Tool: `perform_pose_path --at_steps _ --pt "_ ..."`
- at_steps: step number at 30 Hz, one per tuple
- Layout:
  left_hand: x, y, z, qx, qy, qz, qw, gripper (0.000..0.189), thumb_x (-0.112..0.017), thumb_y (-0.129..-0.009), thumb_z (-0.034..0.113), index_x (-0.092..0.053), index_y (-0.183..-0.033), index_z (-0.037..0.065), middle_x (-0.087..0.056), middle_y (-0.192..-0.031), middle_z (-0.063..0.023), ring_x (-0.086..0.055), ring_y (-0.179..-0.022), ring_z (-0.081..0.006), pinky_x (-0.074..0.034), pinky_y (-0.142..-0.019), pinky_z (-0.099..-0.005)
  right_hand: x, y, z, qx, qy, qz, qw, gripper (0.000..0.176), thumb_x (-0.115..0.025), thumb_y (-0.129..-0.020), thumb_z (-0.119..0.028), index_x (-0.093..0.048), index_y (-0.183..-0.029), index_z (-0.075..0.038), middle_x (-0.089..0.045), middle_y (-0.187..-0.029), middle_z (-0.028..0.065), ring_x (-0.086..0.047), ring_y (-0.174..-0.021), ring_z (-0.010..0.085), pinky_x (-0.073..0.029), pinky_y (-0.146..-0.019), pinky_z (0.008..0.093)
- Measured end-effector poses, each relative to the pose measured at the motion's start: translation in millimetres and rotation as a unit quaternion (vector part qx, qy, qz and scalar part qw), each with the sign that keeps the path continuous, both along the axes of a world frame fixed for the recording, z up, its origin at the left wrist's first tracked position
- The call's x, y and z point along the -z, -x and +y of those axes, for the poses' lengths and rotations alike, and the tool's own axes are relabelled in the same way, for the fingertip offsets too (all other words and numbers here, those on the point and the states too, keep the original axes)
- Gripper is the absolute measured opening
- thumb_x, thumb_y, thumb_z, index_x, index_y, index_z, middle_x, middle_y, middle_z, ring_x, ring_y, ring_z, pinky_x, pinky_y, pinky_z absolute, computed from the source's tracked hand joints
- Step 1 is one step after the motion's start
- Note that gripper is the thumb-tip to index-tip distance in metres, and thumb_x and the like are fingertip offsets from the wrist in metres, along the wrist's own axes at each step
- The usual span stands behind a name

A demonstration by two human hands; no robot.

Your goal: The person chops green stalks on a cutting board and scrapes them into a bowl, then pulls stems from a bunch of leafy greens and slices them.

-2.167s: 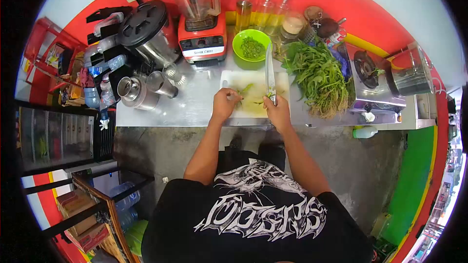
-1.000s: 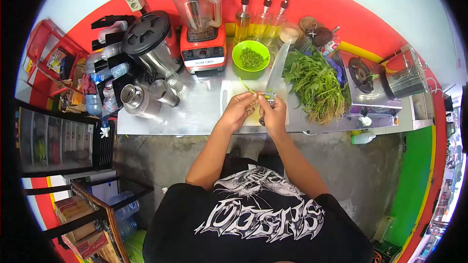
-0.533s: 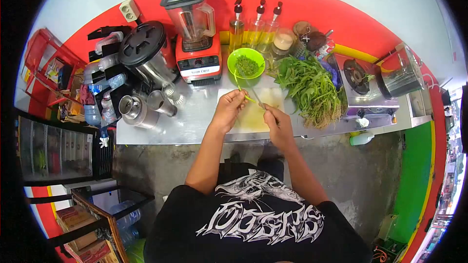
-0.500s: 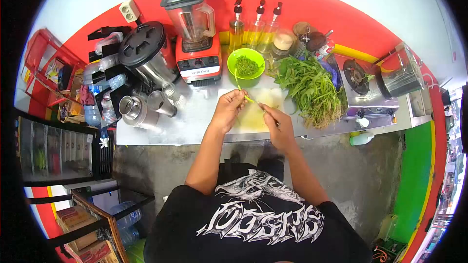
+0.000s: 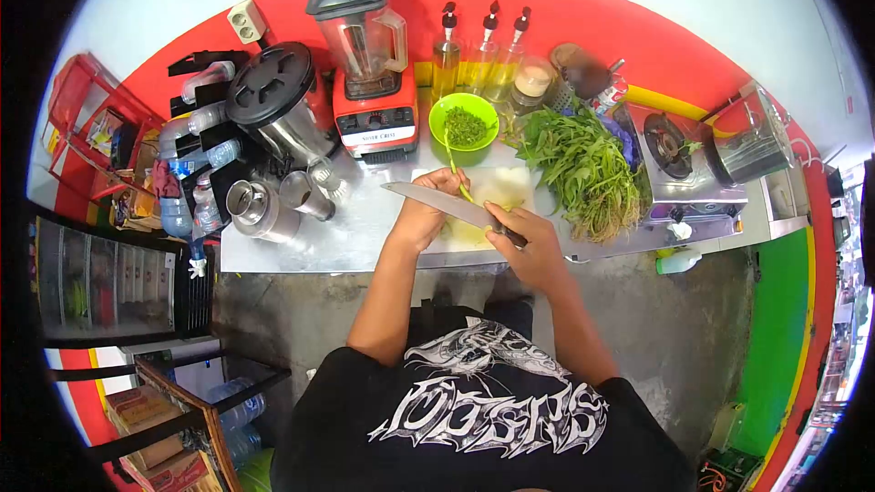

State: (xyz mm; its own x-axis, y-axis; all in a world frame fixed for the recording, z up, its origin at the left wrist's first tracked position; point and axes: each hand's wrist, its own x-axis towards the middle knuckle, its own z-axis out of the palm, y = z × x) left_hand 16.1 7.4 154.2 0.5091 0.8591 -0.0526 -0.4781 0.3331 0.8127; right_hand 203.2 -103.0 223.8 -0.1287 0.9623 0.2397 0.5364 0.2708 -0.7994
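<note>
My right hand [image 5: 526, 239] is closed round the dark handle of a knife [image 5: 448, 202], whose broad blade points left across the front of my left hand. My left hand [image 5: 425, 213] is closed on a thin green stem [image 5: 453, 160], which reaches up to the bright green bowl [image 5: 465, 149]. Chopped greens [image 5: 467, 128] lie in that bowl. Beneath the hands is a pale cutting board [image 5: 510, 184], partly hidden by them. A heap of leafy greens [image 5: 583, 159] with roots lies just right of the board.
A red blender [image 5: 375, 118] stands behind the hands, left of the bowl. Pump bottles [image 5: 446, 62] line the red wall. Steel cups [image 5: 306, 195] and a steel jug [image 5: 260, 210] are on the left, a gas stove [image 5: 688, 169] on the right.
The knife has turned so that its flat blade now shows, pointing left over my left hand. My right hand has shifted slightly right and down.
</note>
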Motion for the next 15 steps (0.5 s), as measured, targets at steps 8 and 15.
perform_pose_path --at_steps 8,15 --pt "-1.0 -3.8 -5.2 -0.009 -0.024 0.032 0.999 0.025 -0.067 -0.099 0.032 -0.066 -0.091 0.008 -0.061 -0.082 0.0028 -0.051 -0.072 -0.0074 -0.042 -0.067 -0.0237 6.2 2.3 -1.6 -0.01 0.007 0.035 0.999 0.046 -0.071 -0.088 -0.007 -0.064 -0.133 -0.003 -0.057 -0.082 0.0084 -0.05 -0.07 0.0163 -0.041 -0.064 0.0296" --pt "-1.8 -4.1 -7.6 -0.025 -0.031 0.028 0.999 0.023 -0.07 -0.097 0.032 -0.068 -0.092 0.009 -0.064 -0.084 0.0024 -0.05 -0.07 -0.0073 -0.041 -0.066 -0.0231 1.3 3.9 -3.9 -0.005 0.016 0.021 1.0 0.044 -0.07 -0.089 -0.009 -0.064 -0.133 -0.003 -0.058 -0.082 0.0089 -0.05 -0.07 0.0168 -0.042 -0.064 0.0302"
